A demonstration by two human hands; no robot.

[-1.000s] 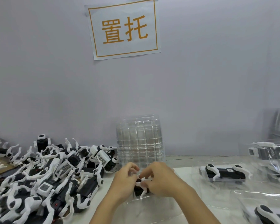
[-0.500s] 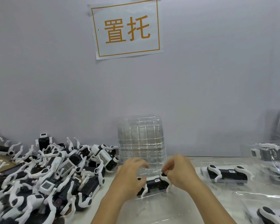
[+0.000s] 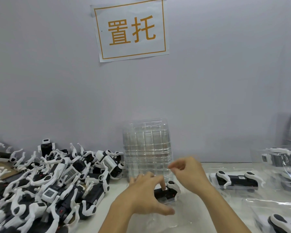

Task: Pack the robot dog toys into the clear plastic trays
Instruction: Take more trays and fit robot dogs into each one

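A black and white robot dog toy [image 3: 168, 192] lies in a clear plastic tray [image 3: 188, 214] at the centre of the table. My left hand [image 3: 144, 195] is spread over the toy's left part, its fingertips pressing on the black body and the thumb stretched toward me. My right hand [image 3: 189, 175] hovers just above and right of the toy, fingers loosely curled, holding nothing. The toy's left half is hidden under my left hand.
A big pile of loose robot dog toys [image 3: 49, 182] covers the table's left side. A stack of clear trays [image 3: 146, 145] stands upright against the wall. Packed trays [image 3: 235, 180] lie to the right, with more at the far right [image 3: 282, 158] and the near right [image 3: 279, 222].
My right hand let go of the toy's right end and rose off it. My left hand slid forward over the toy and presses it down into the tray.
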